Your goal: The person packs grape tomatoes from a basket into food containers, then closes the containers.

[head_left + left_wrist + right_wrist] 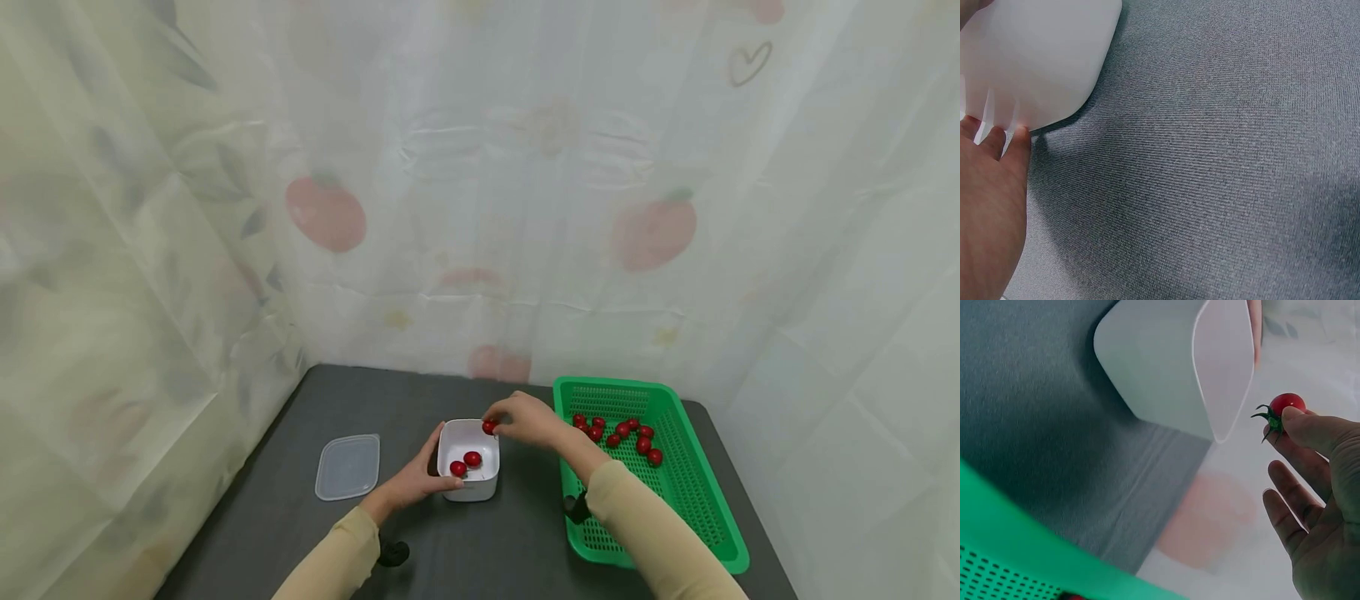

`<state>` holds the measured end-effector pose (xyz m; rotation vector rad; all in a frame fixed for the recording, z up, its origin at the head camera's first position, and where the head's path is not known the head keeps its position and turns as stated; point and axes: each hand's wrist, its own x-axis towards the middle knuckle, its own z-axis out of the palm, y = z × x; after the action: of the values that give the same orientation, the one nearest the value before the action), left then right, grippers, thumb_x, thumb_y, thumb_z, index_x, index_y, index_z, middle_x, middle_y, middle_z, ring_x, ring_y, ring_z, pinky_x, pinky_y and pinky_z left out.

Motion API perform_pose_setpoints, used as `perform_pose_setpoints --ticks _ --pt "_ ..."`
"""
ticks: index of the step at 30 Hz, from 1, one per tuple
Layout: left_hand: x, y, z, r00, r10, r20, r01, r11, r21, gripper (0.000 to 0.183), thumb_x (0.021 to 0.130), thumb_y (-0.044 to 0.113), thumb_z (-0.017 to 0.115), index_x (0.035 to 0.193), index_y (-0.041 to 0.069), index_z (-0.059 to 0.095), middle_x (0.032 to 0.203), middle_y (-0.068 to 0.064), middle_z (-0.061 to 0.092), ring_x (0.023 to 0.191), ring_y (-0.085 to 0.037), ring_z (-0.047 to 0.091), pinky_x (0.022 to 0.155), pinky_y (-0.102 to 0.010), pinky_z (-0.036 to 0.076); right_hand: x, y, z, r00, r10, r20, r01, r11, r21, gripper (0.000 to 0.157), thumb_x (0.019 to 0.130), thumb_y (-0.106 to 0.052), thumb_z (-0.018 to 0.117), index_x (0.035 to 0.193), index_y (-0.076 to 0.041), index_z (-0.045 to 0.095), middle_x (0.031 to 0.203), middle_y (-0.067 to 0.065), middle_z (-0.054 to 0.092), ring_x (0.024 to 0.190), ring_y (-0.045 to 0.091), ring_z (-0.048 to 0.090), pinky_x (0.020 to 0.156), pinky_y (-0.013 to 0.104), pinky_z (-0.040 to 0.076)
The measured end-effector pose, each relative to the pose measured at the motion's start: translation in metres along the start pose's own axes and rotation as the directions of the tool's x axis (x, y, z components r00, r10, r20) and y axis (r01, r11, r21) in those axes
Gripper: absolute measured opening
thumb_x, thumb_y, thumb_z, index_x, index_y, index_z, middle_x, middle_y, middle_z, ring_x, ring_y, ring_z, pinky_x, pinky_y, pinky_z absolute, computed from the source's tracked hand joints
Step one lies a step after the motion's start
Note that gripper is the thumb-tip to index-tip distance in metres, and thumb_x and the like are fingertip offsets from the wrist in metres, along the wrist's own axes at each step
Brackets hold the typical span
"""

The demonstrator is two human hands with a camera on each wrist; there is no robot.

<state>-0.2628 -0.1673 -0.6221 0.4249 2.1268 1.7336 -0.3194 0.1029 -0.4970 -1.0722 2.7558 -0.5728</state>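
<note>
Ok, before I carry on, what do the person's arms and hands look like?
The left sleeve and right sleeve are plain pale yellow, ending short of the hands. A small black device shows beside the left cuff, another beside the right. Left hand and right hand are ungloved.

Here's a low lane of desk (pixel 525 500) between white box (pixel 470 492) and green basket (pixel 615 382); left hand (pixel 416 479) blocks the box's left side!

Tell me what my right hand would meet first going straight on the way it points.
Most likely the white container, around its far right corner: your right hand, pinching a red tomato, points down towards it. Depth is unclear, so the tomato might instead pass inside.
</note>
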Motion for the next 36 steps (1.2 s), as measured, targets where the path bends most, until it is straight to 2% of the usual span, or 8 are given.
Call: perform_pose_setpoints --ticks 4,8,13,18,27,32,36 --pt "0.0 0.001 0.0 1.0 0.011 0.013 -0.011 1.0 -0.008 0.109 0.094 0.015 0.075 0.165 0.018 -0.008 0.167 -0.018 0.011 0.141 -0.041 0.032 0.112 -0.056 0.037 0.003 -0.007 0.009 1.0 0.008 0.022 -0.007 0.999 -0.052 0.022 0.096 -0.022 0.074 0.117 -0.023 0.077 0.106 -0.011 0.073 0.101 0.017 0.057 0.087 0.036 0.051" --pt "-0.002 0.001 0.001 1.0 0.007 0.027 -0.007 1.0 -0.008 0.109 0.095 0.015 0.075 0.165 0.019 -0.009 0.168 -0.017 0.008 0.142 -0.041 0.033 0.109 -0.049 0.041 0.004 -0.013 0.02 0.999 0.011 0.05 -0.006 0.994 -0.107 0.021 0.096 -0.022 0.073 0.117 -0.024 0.078 0.102 -0.011 0.073 0.097 0.014 0.054 0.083 0.033 0.05" --pt "-0.003 0.001 0.003 0.999 0.011 0.03 -0.011 1.0 0.001 0.11 0.094 0.018 0.076 0.165 0.018 -0.009 0.167 -0.019 0.009 0.141 -0.043 0.034 0.105 -0.041 0.046 0.002 -0.019 0.028 0.998 0.01 0.068 -0.001 0.992 -0.124 0.019 0.096 -0.019 0.073 0.114 -0.023 0.079 0.099 -0.011 0.074 0.093 0.012 0.052 0.082 0.032 0.048" --pt "-0.003 0.001 0.003 1.0 0.015 0.023 -0.015 1.0 0.0 0.111 0.094 0.02 0.077 0.165 0.02 -0.008 0.167 -0.019 0.01 0.14 -0.044 0.034 0.104 -0.042 0.047 0.002 -0.019 0.035 0.998 0.017 0.068 -0.009 0.992 -0.129 0.017 0.094 -0.018 0.076 0.109 -0.023 0.08 0.094 -0.013 0.073 0.09 0.01 0.051 0.082 0.031 0.046" --pt "-0.007 -0.005 0.001 0.998 0.051 0.049 -0.05 0.998 -0.024 0.109 0.095 0.016 0.075 0.165 0.019 -0.008 0.165 -0.022 0.011 0.136 -0.045 0.036 0.097 -0.032 0.05 0.002 -0.022 0.048 0.995 -0.035 0.094 0.052 0.98 -0.191 0.014 0.092 -0.02 0.077 0.105 -0.025 0.081 0.089 -0.017 0.071 0.087 0.009 0.049 0.082 0.032 0.044" --pt "-0.008 -0.005 0.002 0.996 0.063 0.063 -0.059 0.997 -0.054 0.108 0.095 0.015 0.074 0.164 0.022 -0.009 0.165 -0.022 0.01 0.136 -0.046 0.035 0.097 -0.03 0.05 0.002 -0.024 0.05 0.994 -0.048 0.097 0.068 0.974 -0.216 0.015 0.091 -0.021 0.078 0.105 -0.025 0.081 0.091 -0.016 0.072 0.089 0.01 0.05 0.083 0.032 0.045" --pt "-0.008 -0.004 0.002 0.997 0.054 0.051 -0.052 0.998 -0.044 0.109 0.095 0.015 0.074 0.164 0.02 -0.009 0.165 -0.022 0.011 0.136 -0.046 0.036 0.098 -0.033 0.05 0.002 -0.025 0.049 0.994 -0.045 0.1 0.067 0.971 -0.229 0.016 0.091 -0.022 0.078 0.106 -0.025 0.081 0.09 -0.015 0.072 0.092 0.011 0.052 0.084 0.033 0.046"
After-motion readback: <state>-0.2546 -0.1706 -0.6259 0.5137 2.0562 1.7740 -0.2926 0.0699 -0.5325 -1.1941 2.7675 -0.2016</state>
